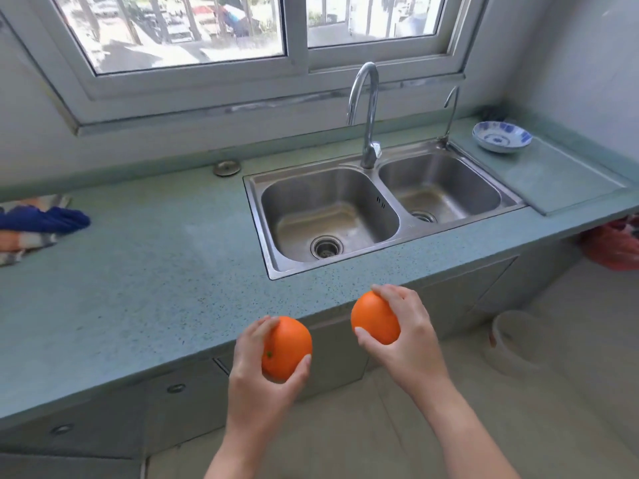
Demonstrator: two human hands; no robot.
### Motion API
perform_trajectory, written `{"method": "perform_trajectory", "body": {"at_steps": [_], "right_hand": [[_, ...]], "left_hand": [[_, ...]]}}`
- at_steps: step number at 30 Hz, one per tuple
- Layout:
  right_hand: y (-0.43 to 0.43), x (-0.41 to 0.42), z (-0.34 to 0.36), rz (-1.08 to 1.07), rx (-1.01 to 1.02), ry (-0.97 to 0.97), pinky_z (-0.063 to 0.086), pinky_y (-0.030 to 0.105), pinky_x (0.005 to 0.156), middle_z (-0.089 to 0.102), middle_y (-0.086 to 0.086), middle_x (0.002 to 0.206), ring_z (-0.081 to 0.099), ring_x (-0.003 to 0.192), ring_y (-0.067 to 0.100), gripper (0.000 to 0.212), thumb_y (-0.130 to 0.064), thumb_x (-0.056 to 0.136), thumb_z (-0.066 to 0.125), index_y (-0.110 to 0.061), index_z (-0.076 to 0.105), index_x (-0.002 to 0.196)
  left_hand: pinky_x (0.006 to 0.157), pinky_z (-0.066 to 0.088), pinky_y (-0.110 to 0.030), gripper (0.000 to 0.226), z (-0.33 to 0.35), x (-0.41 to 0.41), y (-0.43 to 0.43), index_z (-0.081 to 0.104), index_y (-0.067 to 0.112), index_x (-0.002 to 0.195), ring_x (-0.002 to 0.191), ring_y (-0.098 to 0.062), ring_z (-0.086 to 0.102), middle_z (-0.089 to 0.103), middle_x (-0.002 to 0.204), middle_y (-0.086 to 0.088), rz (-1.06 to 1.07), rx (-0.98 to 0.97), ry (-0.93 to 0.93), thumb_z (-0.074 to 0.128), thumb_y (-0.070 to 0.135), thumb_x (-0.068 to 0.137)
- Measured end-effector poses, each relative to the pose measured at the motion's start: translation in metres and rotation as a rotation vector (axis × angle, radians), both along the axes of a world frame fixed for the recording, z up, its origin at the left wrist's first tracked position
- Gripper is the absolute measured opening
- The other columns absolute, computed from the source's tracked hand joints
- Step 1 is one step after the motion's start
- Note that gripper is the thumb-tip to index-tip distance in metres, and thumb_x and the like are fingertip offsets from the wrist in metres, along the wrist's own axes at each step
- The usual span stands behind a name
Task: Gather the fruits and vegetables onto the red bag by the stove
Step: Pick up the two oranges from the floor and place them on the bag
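Note:
I hold two oranges in front of the counter's front edge. My left hand (257, 382) grips one orange (288, 347) from its left side and below, its stem end facing left. My right hand (406, 335) grips the other orange (373, 318) from the right, thumb under it, a little higher than the first. Both fruits hang in the air over the floor, clear of the counter. No stove is in view. A red plastic bag (612, 248) lies on the floor under the counter's right end.
A blue-green speckled counter (145, 281) runs under a window. A steel double sink (383, 205) with a tall tap (368, 112) is set into it. A blue-and-white bowl (501, 136) stands at the back right. Blue and checked cloths (38, 224) lie at the far left. A pale bucket (518, 337) stands on the floor.

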State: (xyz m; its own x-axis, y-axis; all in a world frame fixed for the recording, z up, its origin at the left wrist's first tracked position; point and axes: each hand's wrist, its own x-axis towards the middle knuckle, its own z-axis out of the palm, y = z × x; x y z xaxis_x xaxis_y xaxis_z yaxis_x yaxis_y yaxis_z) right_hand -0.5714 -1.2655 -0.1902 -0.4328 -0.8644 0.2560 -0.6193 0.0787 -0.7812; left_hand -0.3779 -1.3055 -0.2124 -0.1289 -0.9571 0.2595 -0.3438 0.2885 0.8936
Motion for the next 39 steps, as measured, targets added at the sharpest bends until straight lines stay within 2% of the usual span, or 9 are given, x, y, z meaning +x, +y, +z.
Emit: {"method": "perform_trajectory", "body": {"at_steps": [4,8,12,19,24,27,31,35,39], "right_hand": [[-0.023,0.023,0.025,0.023,-0.030,0.027,0.030,0.015,0.087,0.047,-0.005,0.120,0.044,0.110,0.014,0.058,-0.036,0.063,0.068,-0.028,0.054,0.119],[-0.047,0.049,0.046,0.078,-0.080,-0.013,0.030,0.006,0.084,0.043,-0.020,0.116,0.044,0.109,0.010,0.055,-0.047,0.062,0.064,-0.045,0.045,0.114],[-0.072,0.075,0.060,0.108,-0.098,-0.008,0.031,0.004,0.081,0.041,-0.024,0.117,0.045,0.109,0.008,0.055,-0.048,0.063,0.064,-0.046,0.045,0.114],[-0.107,0.110,0.074,0.170,-0.094,0.031,0.032,0.001,0.079,0.044,-0.011,0.121,0.044,0.109,0.007,0.060,-0.041,0.064,0.069,-0.037,0.048,0.120],[-0.131,0.122,0.083,0.224,-0.103,0.059,0.033,0.001,0.077,0.044,-0.013,0.122,0.043,0.108,0.007,0.060,-0.042,0.065,0.068,-0.038,0.046,0.120],[-0.149,0.127,0.086,0.268,-0.120,0.033,0.036,0.001,0.076,0.040,-0.021,0.120,0.041,0.108,-0.001,0.060,-0.043,0.065,0.068,-0.041,0.043,0.119],[-0.183,0.131,0.082,0.329,-0.131,-0.017,0.048,0.020,0.074,0.039,-0.023,0.122,0.040,0.110,-0.004,0.062,-0.043,0.064,0.069,-0.038,0.046,0.122],[-0.225,0.134,0.082,0.441,-0.120,-0.024,0.037,0.001,0.076,0.039,-0.023,0.121,0.040,0.110,-0.005,0.062,-0.042,0.064,0.069,-0.038,0.046,0.122],[-0.267,0.137,0.084,0.567,-0.095,-0.054,0.033,0.000,0.075,0.035,-0.029,0.121,0.038,0.109,-0.009,0.061,-0.039,0.067,0.074,-0.043,0.044,0.120]], "left_hand": [[0.085,0.040,-0.012,0.057,0.026,0.020,-0.025,0.045,0.052,0.112,0.109,0.005,0.046,0.044,0.122,0.024,0.027,-0.047,0.006,0.065,0.050,0.058],[0.083,0.048,-0.029,0.058,0.042,0.042,-0.049,0.045,0.052,0.110,0.105,0.002,0.049,0.043,0.116,0.033,0.050,-0.039,0.041,0.066,0.053,0.056],[0.079,0.045,-0.022,0.055,0.054,0.064,-0.071,0.043,0.059,0.106,0.104,0.010,0.046,0.041,0.113,0.039,0.034,-0.030,0.050,0.064,0.058,0.054],[0.081,0.047,-0.025,0.058,0.069,0.101,-0.099,0.044,0.054,0.109,0.106,0.006,0.047,0.042,0.115,0.031,0.071,0.006,0.069,0.062,0.062,0.055],[0.081,0.048,-0.025,0.057,0.072,0.115,-0.113,0.043,0.056,0.108,0.105,0.002,0.049,0.040,0.112,0.036,0.123,0.040,0.106,0.062,0.063,0.054],[0.078,0.047,-0.022,0.058,0.074,0.120,-0.123,0.044,0.054,0.108,0.105,-0.001,0.050,0.041,0.112,0.033,0.150,0.054,0.126,0.066,0.062,0.055],[0.072,0.043,-0.017,0.054,0.078,0.120,-0.141,0.043,0.052,0.107,0.103,-0.001,0.050,0.042,0.113,0.027,0.197,0.083,0.151,0.072,0.050,0.061],[0.070,0.043,-0.015,0.057,0.083,0.121,-0.165,0.042,0.052,0.109,0.103,0.001,0.049,0.042,0.115,0.027,0.304,0.063,0.146,0.075,0.052,0.064],[0.066,0.044,-0.006,0.058,0.087,0.122,-0.186,0.040,0.053,0.110,0.103,0.012,0.047,0.042,0.118,0.027,0.434,0.058,0.116,0.069,0.058,0.060]]}}
